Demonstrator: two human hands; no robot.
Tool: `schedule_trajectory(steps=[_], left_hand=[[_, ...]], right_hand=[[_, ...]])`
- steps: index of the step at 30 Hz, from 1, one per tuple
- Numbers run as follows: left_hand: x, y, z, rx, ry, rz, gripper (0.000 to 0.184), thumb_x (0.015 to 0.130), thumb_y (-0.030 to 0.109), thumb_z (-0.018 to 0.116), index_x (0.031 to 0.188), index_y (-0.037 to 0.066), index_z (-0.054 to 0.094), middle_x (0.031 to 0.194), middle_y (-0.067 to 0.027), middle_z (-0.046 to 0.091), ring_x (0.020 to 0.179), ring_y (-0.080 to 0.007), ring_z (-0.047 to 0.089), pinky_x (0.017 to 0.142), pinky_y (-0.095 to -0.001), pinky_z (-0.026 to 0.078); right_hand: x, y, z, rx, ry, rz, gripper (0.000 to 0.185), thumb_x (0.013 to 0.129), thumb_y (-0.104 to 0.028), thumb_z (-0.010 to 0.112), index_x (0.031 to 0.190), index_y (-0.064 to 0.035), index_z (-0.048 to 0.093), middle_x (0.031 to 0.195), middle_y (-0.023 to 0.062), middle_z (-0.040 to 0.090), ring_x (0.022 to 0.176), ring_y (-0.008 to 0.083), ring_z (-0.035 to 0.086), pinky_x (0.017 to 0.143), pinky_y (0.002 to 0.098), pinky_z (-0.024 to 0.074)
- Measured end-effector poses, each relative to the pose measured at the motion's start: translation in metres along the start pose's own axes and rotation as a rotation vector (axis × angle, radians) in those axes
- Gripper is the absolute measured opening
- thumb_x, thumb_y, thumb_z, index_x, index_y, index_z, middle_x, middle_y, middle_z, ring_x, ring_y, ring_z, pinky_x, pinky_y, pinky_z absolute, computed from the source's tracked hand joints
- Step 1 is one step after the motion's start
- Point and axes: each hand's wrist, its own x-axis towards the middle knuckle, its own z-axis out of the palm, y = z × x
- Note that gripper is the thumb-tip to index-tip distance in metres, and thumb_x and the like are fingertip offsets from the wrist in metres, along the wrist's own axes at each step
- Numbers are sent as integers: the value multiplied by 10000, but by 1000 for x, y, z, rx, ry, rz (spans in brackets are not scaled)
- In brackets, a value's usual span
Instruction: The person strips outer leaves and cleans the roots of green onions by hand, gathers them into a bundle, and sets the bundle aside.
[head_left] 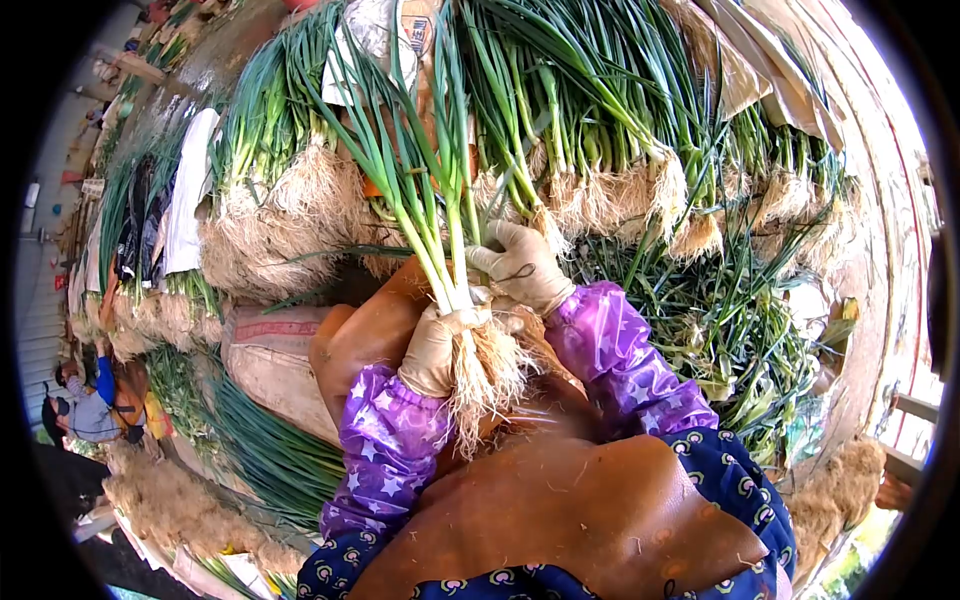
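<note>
1. Scallions, a small bunch, are held just beyond the brown apron, leaves pointing away from it and pale roots hanging toward it.
2. The gloved left hand, near the apron's left side, is closed around the stalks close to their roots, probably because that firm base steadies the long leaves.
3. The gloved right hand, beyond the apron, has its fingers half curled at the stalks; I cannot tell whether they pinch anything.
4. A row of scallions lies beyond the apron, roots facing it, seemingly for easy reach; it likely limits forward room.
5. Loose leaves heap right of the apron; a pale sack and more greens lie left of it.
6. Another person is well apart, left of the apron.
</note>
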Motion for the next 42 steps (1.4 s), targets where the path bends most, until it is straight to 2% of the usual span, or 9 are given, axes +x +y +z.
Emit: schedule_trajectory(steps=[8, 22, 26, 28, 30, 31, 32, 35, 42], left_hand=[[6, 5, -5, -36, -89, -86, 239, 750, 6, 555, 983, -38, 523, 828, -180, 621, 646, -247, 619, 573, -351, 546], [4, 8, -8, -64, -91, -64, 361, 727, 29, 564, 1071, -59, 499, 872, -182, 610, 699, -229, 621, 614, -331, 555], [-2, 19, -5, -147, -109, -58, 341, 742, 42, 554, 1067, -39, 489, 949, -213, 601, 708, -244, 630, 603, -322, 566], [-1, 16, -10, -208, -156, -60, 318, 750, 51, 543, 1052, -23, 482, 976, -237, 591, 726, -253, 636, 599, -334, 570], [-2, 19, -5, -222, -182, -82, 307, 754, 58, 535, 1047, -14, 477, 990, -247, 584, 743, -261, 638, 605, -349, 570], [-3, 19, -3, -234, -204, -100, 296, 759, 64, 527, 1042, -5, 473, 1005, -256, 578, 760, -268, 639, 610, -364, 571], [-5, 16, -3, -236, -199, -109, 296, 759, 64, 527, 1042, -5, 473, 1005, -256, 578, 760, -268, 639, 610, -364, 571], [2, 12, -5, -197, -311, -54, 335, 743, 111, 541, 1053, 6, 470, 1013, -262, 571, 775, -300, 622, 676, -376, 555], [1, 14, -13, -190, -170, -80, 344, 731, -32, 538, 1069, -24, 472, 976, -191, 579, 714, -230, 625, 642, -341, 568]], right_hand=[[51, 45, -7, 882, -254, 109, 184, 880, -201, 561, 926, -27, 600, 624, -26, 541, 419, 26, 421, 364, 153, 316], [11, 34, 2, 733, -250, 60, 165, 889, -199, 508, 856, -45, 556, 534, -60, 432, 387, 40, 360, 355, 172, 304], [-3, 85, -53, -343, -210, -23, 279, 904, -247, 481, 813, -9, 593, 731, 76, 632, 543, 143, 585, 446, 230, 460], [-10, 89, -81, -1570, -446, 309, 285, 891, -256, 507, 822, -5, 622, 880, 155, 655, 727, 222, 645, 604, 317, 527], [-20, 89, -105, -1670, -500, 406, 314, 886, -284, 527, 939, 8, 631, 886, 176, 640, 809, 258, 635, 743, 377, 514], [-22, 58, -94, -1508, -366, 393, 390, 867, -316, 574, 1100, -5, 590, 914, 187, 639, 847, 257, 631, 769, 365, 509], [-28, 77, -107, -1148, -76, -456, 534, 850, -352, 598, 1254, -24, 478, 1036, 182, 615, 817, 243, 638, 717, 322, 529], [-27, -11, -54, -92, -566, -162, 867, 784, -595, 559, 1400, -70, 248, 1404, 234, 280, 1087, 292, 532, 783, 335, 524], [-14, 38, -68, -481, -434, -60, 426, 886, -370, 556, 1095, 0, 582, 883, 138, 652, 732, 186, 637, 624, 316, 522]])
